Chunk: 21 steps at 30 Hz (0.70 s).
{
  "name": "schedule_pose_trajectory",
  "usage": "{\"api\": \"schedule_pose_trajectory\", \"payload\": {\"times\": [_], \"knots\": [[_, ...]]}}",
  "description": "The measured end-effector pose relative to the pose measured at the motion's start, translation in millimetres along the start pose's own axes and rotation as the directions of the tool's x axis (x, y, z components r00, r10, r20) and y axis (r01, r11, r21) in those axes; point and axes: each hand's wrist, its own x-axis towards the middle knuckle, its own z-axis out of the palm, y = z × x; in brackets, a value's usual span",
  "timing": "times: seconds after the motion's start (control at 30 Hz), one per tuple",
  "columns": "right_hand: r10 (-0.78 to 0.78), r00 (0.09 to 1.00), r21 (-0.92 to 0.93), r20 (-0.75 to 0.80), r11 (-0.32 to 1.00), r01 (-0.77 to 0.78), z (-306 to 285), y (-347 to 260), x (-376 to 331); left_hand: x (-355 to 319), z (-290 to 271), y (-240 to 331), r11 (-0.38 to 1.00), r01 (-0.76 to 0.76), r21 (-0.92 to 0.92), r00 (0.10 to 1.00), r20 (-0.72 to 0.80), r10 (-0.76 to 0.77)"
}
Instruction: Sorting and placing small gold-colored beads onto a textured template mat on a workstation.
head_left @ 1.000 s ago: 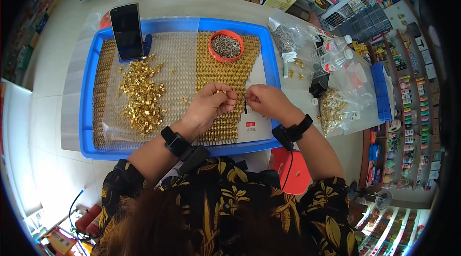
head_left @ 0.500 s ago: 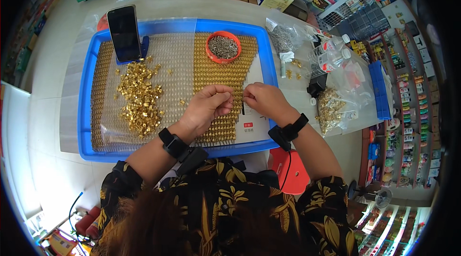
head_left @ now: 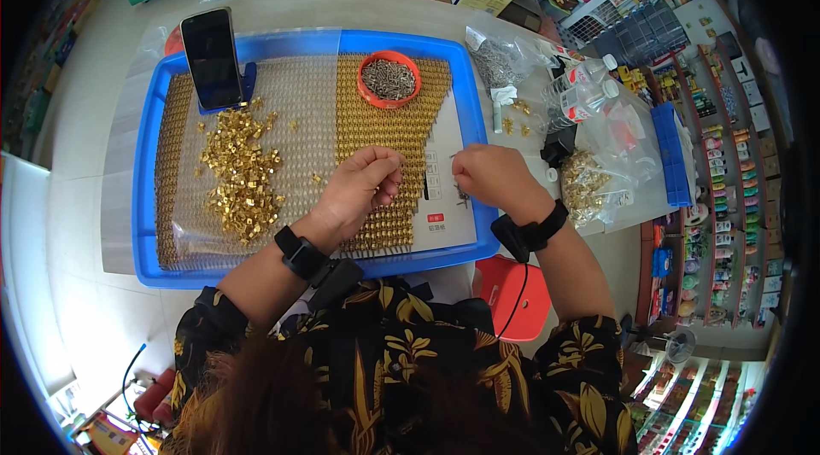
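My left hand (head_left: 363, 186) hovers over the rows of small gold pieces (head_left: 376, 129), thumb and fingers pinched together. Whatever sits in that pinch is too small to make out. To its right, over the bare white board (head_left: 453, 223) and close to the tray's right wall, my right hand (head_left: 500, 177) is closed with its fingertips curled under. Its grip is hidden. Left of my hands, a pile of loose gold metal pieces (head_left: 237, 177) lies on a clear plastic sheet (head_left: 299, 105) spread across more rows. A red bowl (head_left: 362, 95) of small silver pins or screws rests beyond my left hand.
The blue tray (head_left: 489, 237) surrounds the rows. At its back left a phone (head_left: 213, 58) leans on a blue stand. Plastic bottles (head_left: 585, 92), a bag of gold pieces (head_left: 585, 186) and a bag of silver parts (head_left: 497, 62) lie to the right. A red stool (head_left: 521, 301) stands below.
My right hand has moved right, away from my left hand, widening the gap between them. My left hand stays pinched over the rows. The whole view has shifted slightly.
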Motion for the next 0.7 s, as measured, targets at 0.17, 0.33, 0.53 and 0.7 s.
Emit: {"api": "schedule_pose_trajectory", "payload": {"times": [0.17, 0.33, 0.53, 0.7], "knots": [[-0.077, 0.995, -0.199, 0.069, 0.976, 0.090, 10.5, -3.6, 0.0, 0.9, -0.8, -1.2, 1.000, -0.016, 0.027, 1.000, -0.005, 0.016], [-0.061, 0.994, -0.222, 0.095, 0.972, 0.081, 15.9, -8.6, 3.3, 0.2, -0.8, -2.4, 1.000, -0.015, 0.026, 0.999, 0.033, 0.015], [-0.039, 0.991, -0.200, 0.127, 0.978, 0.064, 13.0, -14.4, 5.3, -1.4, 0.6, 0.0, 1.000, 0.019, 0.017, 0.999, 0.033, -0.020], [-0.025, 0.997, -0.156, 0.069, 0.987, 0.035, 15.2, -12.6, 5.8, 0.6, -2.5, -2.5, 1.000, 0.016, 0.023, 0.999, 0.047, -0.017]]}}
